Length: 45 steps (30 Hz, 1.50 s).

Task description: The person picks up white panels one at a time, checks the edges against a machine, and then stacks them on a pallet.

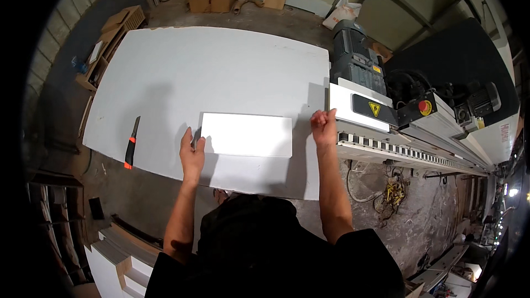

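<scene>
A white rectangular panel (247, 135) lies over the large pale table top (221, 66), right in front of me. By its left end is my left hand (191, 154), thumb and fingers apart; whether the thumb touches the panel's edge I cannot tell. My right hand (323, 126) is raised past the panel's right end, beside the machine's white cover (353, 107). Its fingers are curled in, and nothing shows in them. To the left, a black and orange utility knife (131, 143) rests on the table top with its dark blade pointing away from me.
At the right stands a machine with a grey motor (356, 49), a red stop button (425, 107) and a row of rollers (397, 148). Cardboard boxes (214, 1) of cables sit on the floor beyond the table. White and wood cabinet parts (116, 265) stand at lower left.
</scene>
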{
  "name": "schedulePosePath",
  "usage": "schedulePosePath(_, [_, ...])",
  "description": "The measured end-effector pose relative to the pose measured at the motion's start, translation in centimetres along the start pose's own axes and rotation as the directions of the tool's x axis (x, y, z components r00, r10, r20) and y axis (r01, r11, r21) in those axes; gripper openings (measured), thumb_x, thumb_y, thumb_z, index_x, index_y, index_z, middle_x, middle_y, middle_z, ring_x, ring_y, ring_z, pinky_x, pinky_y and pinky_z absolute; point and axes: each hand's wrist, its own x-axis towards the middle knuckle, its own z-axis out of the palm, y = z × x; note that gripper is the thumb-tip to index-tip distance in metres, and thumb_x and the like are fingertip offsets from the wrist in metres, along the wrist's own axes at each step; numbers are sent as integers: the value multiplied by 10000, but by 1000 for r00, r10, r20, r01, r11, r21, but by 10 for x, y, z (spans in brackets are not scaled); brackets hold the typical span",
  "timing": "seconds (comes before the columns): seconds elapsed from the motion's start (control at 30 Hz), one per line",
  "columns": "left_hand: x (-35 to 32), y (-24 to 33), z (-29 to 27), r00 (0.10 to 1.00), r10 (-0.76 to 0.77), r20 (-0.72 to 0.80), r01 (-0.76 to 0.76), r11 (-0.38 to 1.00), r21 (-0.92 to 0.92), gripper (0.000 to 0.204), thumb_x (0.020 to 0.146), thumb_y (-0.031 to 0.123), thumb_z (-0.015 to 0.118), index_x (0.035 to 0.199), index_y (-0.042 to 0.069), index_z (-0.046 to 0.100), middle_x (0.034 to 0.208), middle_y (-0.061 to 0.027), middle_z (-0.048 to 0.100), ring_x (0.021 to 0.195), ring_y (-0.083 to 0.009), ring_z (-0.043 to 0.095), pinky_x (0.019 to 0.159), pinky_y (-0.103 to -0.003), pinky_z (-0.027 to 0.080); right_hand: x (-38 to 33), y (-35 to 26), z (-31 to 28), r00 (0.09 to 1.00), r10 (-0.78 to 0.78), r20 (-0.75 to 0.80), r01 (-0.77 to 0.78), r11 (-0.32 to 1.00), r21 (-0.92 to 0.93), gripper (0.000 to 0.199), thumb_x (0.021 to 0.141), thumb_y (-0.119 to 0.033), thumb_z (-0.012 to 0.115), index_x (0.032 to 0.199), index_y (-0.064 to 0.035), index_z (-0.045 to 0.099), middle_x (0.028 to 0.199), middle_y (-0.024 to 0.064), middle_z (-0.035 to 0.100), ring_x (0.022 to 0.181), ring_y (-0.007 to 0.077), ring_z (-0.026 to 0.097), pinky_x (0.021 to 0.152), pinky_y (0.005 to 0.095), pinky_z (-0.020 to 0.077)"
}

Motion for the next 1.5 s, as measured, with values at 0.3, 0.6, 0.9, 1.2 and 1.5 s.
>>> schedulePosePath(0.3, [-27,61,55,906,97,411,39,950,-311,307,926,131,649,1207,9,625,1029,-66,687,903,-122,616,810,-259,492,-21,13,3,988,153,6,-152,983,99,278,984,-244,574,1104,5,553,983,115,650,881,230,657,738,338,576])
schedulePosePath(0.6, [-30,78,87,781,-210,588,547,683,-483,314,923,69,625,1207,-50,566,1067,-99,676,979,-161,631,889,-314,510,-194,118,77,918,378,-118,-393,842,-369,201,934,-209,665,1050,-52,618,865,44,664,756,161,642,735,302,535])
schedulePosePath(0.9, [24,59,9,790,-177,587,514,712,-478,322,921,-11,542,1238,-55,571,1105,-136,669,1019,-198,641,910,-329,515,-142,62,26,988,-16,-154,-43,928,-369,168,893,-135,705,1034,-56,660,866,20,659,749,147,610,662,299,503])
schedulePosePath(1.2, [42,-2,-10,938,92,334,-195,937,289,663,808,133,736,1394,-6,461,1456,-253,373,1320,-332,419,990,-377,467,-162,70,-3,870,-299,391,322,-256,-912,536,824,-200,762,1275,25,578,1100,168,521,903,271,576,707,356,512])
schedulePosePath(1.5, [17,15,-16,827,87,555,-383,811,442,923,732,108,797,1493,13,284,1509,-246,296,1382,-380,324,1102,-381,380,-153,67,0,836,-273,476,402,-287,-870,428,735,-97,774,1127,-3,629,935,131,633,788,277,653,686,387,529])
